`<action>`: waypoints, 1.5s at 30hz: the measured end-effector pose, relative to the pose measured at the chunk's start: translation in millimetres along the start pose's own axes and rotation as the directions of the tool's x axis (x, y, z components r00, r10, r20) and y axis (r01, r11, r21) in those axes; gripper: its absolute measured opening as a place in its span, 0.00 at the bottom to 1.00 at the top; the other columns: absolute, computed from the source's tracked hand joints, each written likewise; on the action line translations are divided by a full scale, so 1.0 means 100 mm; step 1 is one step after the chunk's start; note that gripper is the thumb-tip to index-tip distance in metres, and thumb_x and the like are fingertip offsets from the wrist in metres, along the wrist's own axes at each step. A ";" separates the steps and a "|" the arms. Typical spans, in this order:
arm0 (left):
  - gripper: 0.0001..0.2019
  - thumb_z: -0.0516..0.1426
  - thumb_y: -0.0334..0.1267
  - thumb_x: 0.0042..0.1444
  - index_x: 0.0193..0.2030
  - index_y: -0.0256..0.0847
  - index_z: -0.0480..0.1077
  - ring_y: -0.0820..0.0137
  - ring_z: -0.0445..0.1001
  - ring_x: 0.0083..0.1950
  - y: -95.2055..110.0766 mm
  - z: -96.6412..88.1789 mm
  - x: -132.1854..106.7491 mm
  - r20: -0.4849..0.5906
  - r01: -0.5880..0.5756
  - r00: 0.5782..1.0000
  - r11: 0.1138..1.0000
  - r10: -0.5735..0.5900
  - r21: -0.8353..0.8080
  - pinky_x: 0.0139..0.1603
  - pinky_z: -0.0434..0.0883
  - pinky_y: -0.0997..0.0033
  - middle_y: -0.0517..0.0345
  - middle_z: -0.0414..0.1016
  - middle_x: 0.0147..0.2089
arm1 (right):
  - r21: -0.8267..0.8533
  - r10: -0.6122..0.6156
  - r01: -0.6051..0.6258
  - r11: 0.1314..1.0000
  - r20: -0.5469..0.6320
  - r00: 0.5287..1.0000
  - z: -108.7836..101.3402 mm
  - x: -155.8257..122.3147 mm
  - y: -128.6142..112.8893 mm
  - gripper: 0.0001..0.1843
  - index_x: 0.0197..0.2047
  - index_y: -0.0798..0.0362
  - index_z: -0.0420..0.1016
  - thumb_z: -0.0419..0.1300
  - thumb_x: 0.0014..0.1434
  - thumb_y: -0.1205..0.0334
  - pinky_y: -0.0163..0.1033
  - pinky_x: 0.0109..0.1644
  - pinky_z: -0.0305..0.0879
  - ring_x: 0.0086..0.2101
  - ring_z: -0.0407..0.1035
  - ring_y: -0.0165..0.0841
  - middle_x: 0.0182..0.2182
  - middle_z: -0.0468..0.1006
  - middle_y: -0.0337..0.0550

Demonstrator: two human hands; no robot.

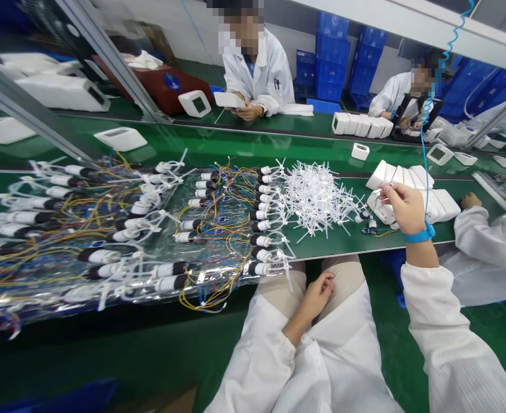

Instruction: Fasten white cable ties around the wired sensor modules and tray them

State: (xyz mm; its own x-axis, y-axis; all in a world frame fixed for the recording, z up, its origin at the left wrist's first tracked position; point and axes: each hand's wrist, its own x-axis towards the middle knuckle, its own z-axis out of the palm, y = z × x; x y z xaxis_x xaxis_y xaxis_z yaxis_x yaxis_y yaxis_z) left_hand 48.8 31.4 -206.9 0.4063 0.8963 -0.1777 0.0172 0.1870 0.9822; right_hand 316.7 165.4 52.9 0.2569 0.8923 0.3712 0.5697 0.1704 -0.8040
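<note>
My left hand [318, 293] rests on my lap below the table edge, fingers loosely curled, holding nothing. My right hand [403, 205] is raised over the green table, wearing a blue wrist strap [420, 234] with a coiled blue cord. Its fingers pinch a thin white cable tie [375, 201]. Just below it lies a small part with coloured wires [371, 226]. A heap of white cable ties [315, 198] lies left of that hand. Rows of white-and-black cylindrical parts with yellow, blue and red wires [259, 229] lie further left on clear plastic.
White plastic housings [407, 178] stand in a row behind my right hand. A co-worker's sleeve and hand [480, 229] rest at the right. Two people in white coats sit across the conveyor [235, 143]. Blue crates [330, 57] are stacked behind. Metal frame bars [106, 57] cross the left.
</note>
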 end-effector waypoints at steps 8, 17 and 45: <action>0.13 0.59 0.46 0.73 0.49 0.41 0.82 0.63 0.81 0.40 0.36 0.01 -0.10 0.039 -0.079 0.996 0.997 0.078 0.022 0.47 0.74 0.65 0.53 0.84 0.39 | 0.153 -0.107 0.099 0.983 0.044 0.993 -0.13 -0.32 -0.46 0.22 0.45 0.50 0.88 0.69 0.72 0.39 0.47 0.47 0.85 0.38 0.82 0.39 0.39 0.86 0.46; 0.34 0.69 0.45 0.68 0.77 0.46 0.67 0.47 0.69 0.77 1.38 0.04 -0.45 -0.155 -0.480 0.859 0.873 0.488 0.091 0.66 0.76 0.54 0.35 0.66 0.79 | 0.158 -0.256 0.207 0.966 0.437 0.862 -0.31 -0.86 -0.79 0.17 0.44 0.46 0.87 0.62 0.79 0.48 0.45 0.45 0.80 0.39 0.80 0.41 0.38 0.85 0.46; 0.10 0.70 0.37 0.57 0.43 0.33 0.84 0.65 0.83 0.41 0.13 0.06 -0.30 0.081 0.331 0.904 0.568 -0.420 -0.753 0.50 0.80 0.63 0.39 0.88 0.50 | 0.109 0.110 -0.111 0.988 0.011 0.994 1.09 -1.08 0.54 0.20 0.55 0.50 0.84 0.66 0.66 0.48 0.43 0.44 0.76 0.47 0.77 0.42 0.48 0.82 0.50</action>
State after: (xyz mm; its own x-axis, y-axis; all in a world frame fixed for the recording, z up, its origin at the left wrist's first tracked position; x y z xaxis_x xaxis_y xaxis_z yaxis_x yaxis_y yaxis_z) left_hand 42.0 4.9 -189.0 0.4338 0.6991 -0.5684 -0.5439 0.7061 0.4534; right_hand 234.5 124.2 -81.0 0.3095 0.9103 0.2750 0.4492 0.1150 -0.8860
